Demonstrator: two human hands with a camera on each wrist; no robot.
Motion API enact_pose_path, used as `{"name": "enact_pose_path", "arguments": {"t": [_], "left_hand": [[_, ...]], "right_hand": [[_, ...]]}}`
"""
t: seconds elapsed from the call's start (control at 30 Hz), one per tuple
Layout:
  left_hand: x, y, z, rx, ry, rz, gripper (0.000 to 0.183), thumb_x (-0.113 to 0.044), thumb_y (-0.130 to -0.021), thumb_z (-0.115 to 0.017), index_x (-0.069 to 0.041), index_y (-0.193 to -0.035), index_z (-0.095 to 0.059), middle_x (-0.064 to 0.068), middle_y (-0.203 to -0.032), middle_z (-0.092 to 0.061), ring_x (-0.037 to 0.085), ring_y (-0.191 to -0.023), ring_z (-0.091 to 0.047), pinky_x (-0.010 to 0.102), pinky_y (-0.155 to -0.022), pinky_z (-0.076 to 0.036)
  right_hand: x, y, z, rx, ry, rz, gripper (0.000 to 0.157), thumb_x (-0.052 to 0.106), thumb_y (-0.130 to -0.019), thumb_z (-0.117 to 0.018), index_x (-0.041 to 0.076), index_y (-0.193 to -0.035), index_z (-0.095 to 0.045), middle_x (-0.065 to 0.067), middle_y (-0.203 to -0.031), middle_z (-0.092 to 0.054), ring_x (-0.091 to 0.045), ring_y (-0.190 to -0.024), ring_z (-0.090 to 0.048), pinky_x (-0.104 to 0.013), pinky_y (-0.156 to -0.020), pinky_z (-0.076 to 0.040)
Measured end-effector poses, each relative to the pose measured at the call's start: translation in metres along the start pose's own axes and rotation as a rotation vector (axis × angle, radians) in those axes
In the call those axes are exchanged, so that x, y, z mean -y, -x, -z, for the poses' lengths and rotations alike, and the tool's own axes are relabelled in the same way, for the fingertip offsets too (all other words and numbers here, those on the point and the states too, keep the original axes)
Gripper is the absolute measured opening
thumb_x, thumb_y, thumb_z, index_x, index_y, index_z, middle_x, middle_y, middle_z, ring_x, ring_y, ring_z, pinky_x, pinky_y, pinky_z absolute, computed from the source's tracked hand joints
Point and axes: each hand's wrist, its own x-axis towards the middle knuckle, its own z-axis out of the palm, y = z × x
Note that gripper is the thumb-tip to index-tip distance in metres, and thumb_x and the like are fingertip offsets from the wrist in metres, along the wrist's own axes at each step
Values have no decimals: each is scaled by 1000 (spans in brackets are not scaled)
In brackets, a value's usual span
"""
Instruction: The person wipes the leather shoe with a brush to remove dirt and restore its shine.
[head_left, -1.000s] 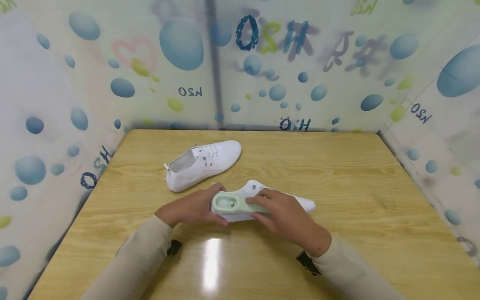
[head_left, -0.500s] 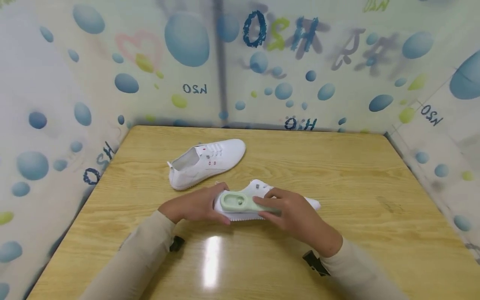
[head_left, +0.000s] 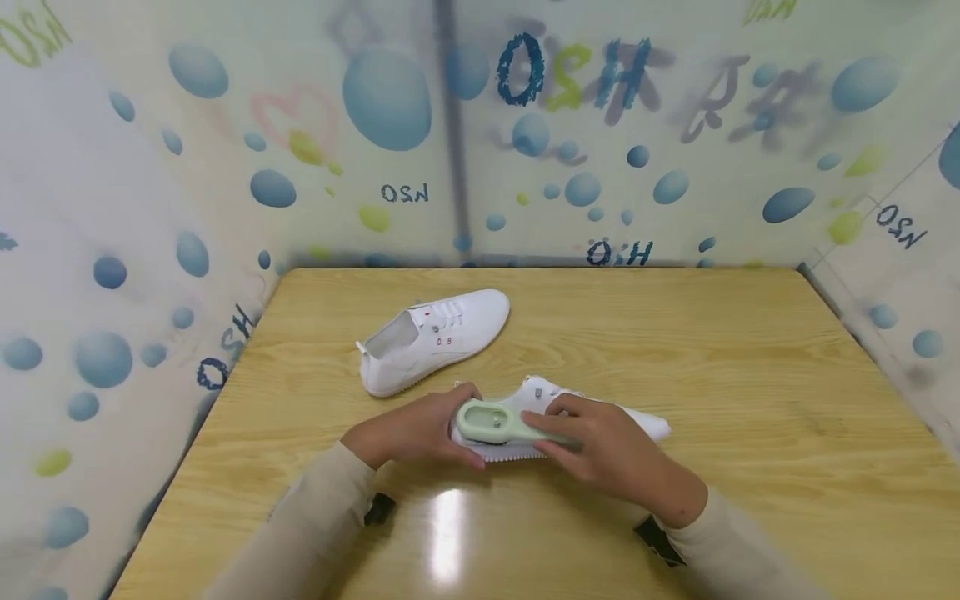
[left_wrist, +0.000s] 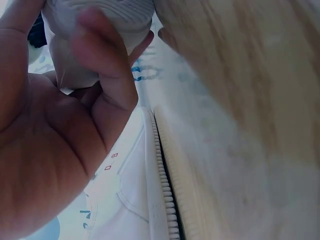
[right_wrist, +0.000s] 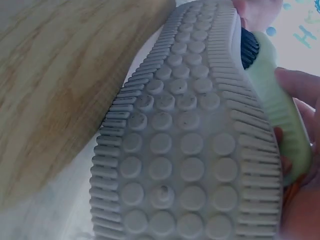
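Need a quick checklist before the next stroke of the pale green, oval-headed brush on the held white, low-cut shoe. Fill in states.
1. Left hand holding the white, low-cut shoe at its heel: ok.
2. Right hand gripping the pale green, oval-headed brush by its handle: ok.
3. Dark bristles facing the shoe: ok, seen beside its side wall in the right wrist view.
4. Pale, studded sole free of marks: not ok, dark specks on some studs.
5. Second white, low-cut shoe apart from the brush: ok.
6. Held shoe resting firmly on the wood-grain table: cannot tell.
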Motion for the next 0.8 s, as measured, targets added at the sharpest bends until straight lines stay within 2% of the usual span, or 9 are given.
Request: {"name": "enact_pose_path", "arguments": {"t": [0.13, 0.23, 0.37, 0.47, 0.7, 0.8], "left_hand": [[-2, 0, -7, -43, 18, -29, 61, -43, -72, -88, -24, -116, -51, -11, -106, -66, 6, -94, -61, 27, -87, -48], [0, 2, -11, -66, 13, -34, 60, -43, -72, -88, -25, -115, -51, -13, -105, -66, 5, -92, -61, 26, -86, -48], [2, 5, -9, -53, 3, -19, 61, -45, -73, -87, -24, -116, -50, -10, -104, -66, 5, -90, -61, 25, -83, -48], [3, 6, -6, -40, 7, -11, 61, -46, -74, -87, -24, -117, -50, -9, -104, -66, 6, -90, -61, 25, -82, -49], [7, 10, -7, -22, 12, -22, 60, -41, -72, -89, -26, -115, -50, -13, -107, -64, 5, -96, -61, 29, -90, -48], [6, 9, -6, -31, 8, -30, 60, -42, -72, -89, -25, -115, -50, -12, -104, -63, 7, -94, -60, 28, -86, -48]], "right_hand": [[-5, 1, 2, -17, 3, 58, 30, 25, -87, -78, 17, -116, -76, 5, -94, -66, -1, -70, -52, -15, -62, -44], [-6, 2, 3, -5, -20, 62, 28, 27, -89, -76, 17, -116, -76, 5, -94, -66, 0, -71, -52, -14, -63, -44], [-4, 2, 8, 28, -56, 16, 33, 21, -83, -81, 17, -116, -76, 7, -93, -66, 2, -70, -51, -12, -61, -42], [-1, 1, 10, 20, -75, -5, 36, 16, -80, -83, 17, -115, -76, 7, -92, -66, 3, -69, -50, -12, -60, -42], [12, 0, -1, -9, 9, 35, 39, 22, -80, -84, 20, -117, -76, 4, -94, -67, -2, -72, -56, -16, -63, -46], [14, -1, 10, 54, 23, -12, 38, 22, -81, -83, 21, -119, -75, 4, -95, -67, -2, -73, -56, -17, -63, -46]]}}
